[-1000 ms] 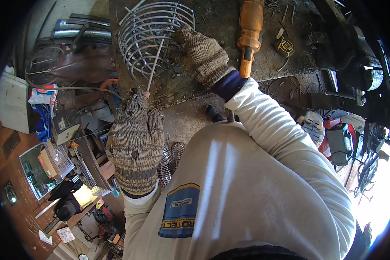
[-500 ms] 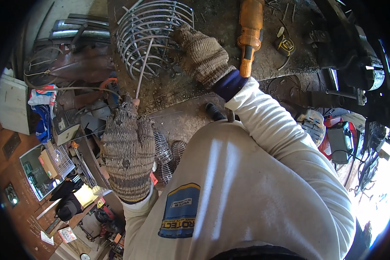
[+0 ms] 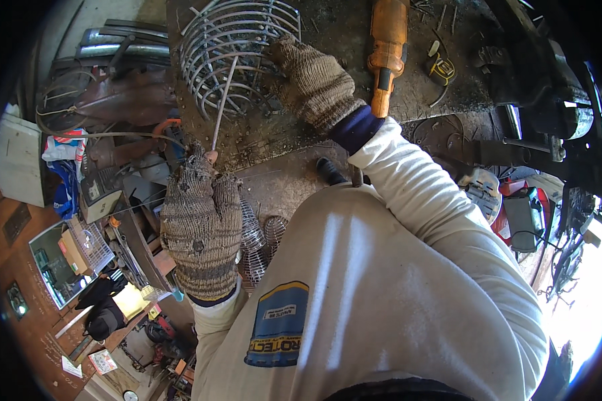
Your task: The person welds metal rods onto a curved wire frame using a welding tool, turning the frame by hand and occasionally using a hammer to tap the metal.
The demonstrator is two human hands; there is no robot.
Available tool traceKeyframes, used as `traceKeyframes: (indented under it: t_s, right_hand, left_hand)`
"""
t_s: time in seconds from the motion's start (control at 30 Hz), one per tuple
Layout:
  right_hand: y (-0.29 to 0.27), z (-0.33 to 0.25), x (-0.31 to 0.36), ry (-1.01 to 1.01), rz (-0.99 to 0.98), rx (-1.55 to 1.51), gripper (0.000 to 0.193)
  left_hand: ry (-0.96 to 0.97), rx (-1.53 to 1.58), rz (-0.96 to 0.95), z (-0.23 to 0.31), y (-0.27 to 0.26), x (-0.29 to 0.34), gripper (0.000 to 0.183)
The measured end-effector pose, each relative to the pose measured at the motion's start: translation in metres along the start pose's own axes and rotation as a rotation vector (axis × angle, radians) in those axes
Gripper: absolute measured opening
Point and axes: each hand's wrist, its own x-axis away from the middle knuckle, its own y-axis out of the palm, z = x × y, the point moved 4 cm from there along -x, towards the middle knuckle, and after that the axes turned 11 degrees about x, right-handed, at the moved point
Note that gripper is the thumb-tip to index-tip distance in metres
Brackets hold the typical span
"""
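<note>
A curved cage of grey metal rods (image 3: 247,45) lies on the dark workbench at the top. My right hand (image 3: 314,83), in a worn brown knitted glove, is closed at the cage's right edge; its fingertips are partly hidden. My left hand (image 3: 201,230), in a matching glove with a fingertip poking through, is closed around the lower end of a thin metal rod (image 3: 223,103). That rod slants up to the right, and its upper end reaches the cage's bars. Whether its tip touches them I cannot tell.
An orange power tool (image 3: 388,43) lies on the bench (image 3: 344,27) right of my right hand, with a yellow tape measure (image 3: 442,69) beyond it. Coiled wire pieces (image 3: 254,257) sit below the bench. Cluttered shelves (image 3: 137,250) stand at left; a dark vise-like machine (image 3: 548,87) is at right.
My left hand has shifted slightly to the right and down, and the rod has moved a little with it. My right hand and the cage have hardly moved.
</note>
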Motion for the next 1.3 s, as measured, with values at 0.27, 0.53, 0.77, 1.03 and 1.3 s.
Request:
traceKeyframes:
  t_s: [0.27, 0.53, 0.77, 1.03, 1.3]
  right_hand:
    - [-0.003, -0.006, 0.0, 0.04, -0.035, 0.044, 0.051]
    - [0.009, 0.005, 0.004, -0.001, 0.0, 0.049, 0.06]
    - [-0.015, -0.012, 0.008, 0.033, -0.009, -0.032, 0.048]
    - [-0.019, -0.004, 0.012, 0.005, 0.068, 0.002, 0.048]
    - [-0.013, -0.006, 0.008, 0.022, -0.039, 0.025, 0.044]
  left_hand:
    - [0.1, 0.075, 0.015, -0.01, 0.005, 0.004, 0.038]
    - [0.036, 0.072, -0.056, -0.013, 0.006, 0.004, 0.039]
    - [0.054, 0.085, -0.046, -0.012, 0.005, 0.006, 0.04]
    - [0.069, 0.04, -0.019, -0.003, 0.001, 0.006, 0.041]
    - [0.031, 0.073, -0.051, -0.008, 0.004, 0.006, 0.042]
